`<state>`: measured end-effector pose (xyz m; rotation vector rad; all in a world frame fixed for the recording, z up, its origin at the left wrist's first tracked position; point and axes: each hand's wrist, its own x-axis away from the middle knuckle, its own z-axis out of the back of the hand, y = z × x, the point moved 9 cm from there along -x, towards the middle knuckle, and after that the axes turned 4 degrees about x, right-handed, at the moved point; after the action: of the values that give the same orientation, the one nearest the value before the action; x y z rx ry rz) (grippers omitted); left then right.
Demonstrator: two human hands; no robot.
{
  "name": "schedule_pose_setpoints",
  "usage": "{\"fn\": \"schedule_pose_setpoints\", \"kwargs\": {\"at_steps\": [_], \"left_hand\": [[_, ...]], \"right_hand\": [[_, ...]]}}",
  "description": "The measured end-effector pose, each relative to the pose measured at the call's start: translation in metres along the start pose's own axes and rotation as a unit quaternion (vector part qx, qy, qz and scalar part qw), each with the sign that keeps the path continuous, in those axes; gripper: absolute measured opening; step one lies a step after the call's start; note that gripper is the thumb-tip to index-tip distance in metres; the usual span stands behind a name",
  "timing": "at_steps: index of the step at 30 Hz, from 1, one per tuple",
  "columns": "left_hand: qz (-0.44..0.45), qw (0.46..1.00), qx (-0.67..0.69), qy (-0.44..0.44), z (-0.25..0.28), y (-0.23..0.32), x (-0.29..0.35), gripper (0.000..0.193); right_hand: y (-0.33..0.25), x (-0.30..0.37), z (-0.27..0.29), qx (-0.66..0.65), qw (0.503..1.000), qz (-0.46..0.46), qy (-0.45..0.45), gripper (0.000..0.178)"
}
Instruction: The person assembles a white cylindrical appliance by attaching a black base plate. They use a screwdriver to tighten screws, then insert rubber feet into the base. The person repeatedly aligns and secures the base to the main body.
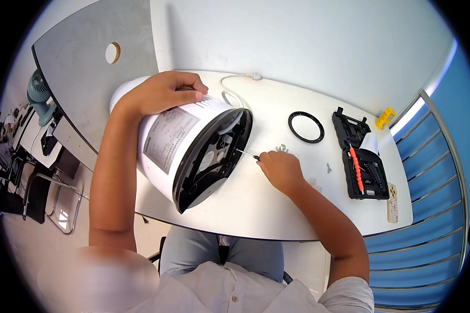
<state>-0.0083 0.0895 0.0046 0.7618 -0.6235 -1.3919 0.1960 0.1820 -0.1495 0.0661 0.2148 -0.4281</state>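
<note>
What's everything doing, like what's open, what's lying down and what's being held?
White appliance: on its side, one end uncovered
Left hand: resting on the appliance
Screwdriver: held, tip pointing at the appliance
Right hand: gripping the screwdriver
Black ring: lying flat, loose
Tool case: open
Plug: unplugged
Green fan: upright, can't tell if it's spinning

A passable gap (bare tabletop) separates white appliance and black ring.
</note>
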Motion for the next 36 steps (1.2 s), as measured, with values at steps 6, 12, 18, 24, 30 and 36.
{"fn": "schedule_pose_setpoints", "kwargs": {"at_steps": [6, 12, 18, 24, 30, 36], "left_hand": [[-0.002, 1.0, -0.015, 0.015, 0.011, 0.002, -0.001, 0.023], [0.001, 1.0, 0.003, 0.016, 0.004, -0.002, -0.001, 0.022], [-0.013, 1.0, 0.006, 0.019, 0.001, 0.002, 0.001, 0.026], [-0.008, 0.999, -0.04, 0.035, 0.002, -0.003, 0.0, 0.035], [-0.022, 0.997, -0.059, 0.05, 0.003, -0.001, -0.001, 0.038], [-0.015, 0.997, -0.064, 0.049, 0.004, -0.004, -0.001, 0.04]], "right_hand": [[-0.003, -0.006, 0.026, -0.092, 0.985, -0.018, 0.142, 0.025], [0.024, -0.01, -0.016, -0.361, 0.915, -0.136, -0.116, 0.034], [-0.009, 0.004, 0.023, -0.048, 0.989, 0.026, 0.14, 0.022], [-0.023, 0.014, 0.028, 0.067, 0.971, 0.07, 0.22, 0.022], [0.014, -0.002, 0.005, -0.268, 0.96, -0.074, 0.028, 0.023], [0.017, -0.011, -0.01, -0.316, 0.945, -0.07, -0.048, 0.032]]}}
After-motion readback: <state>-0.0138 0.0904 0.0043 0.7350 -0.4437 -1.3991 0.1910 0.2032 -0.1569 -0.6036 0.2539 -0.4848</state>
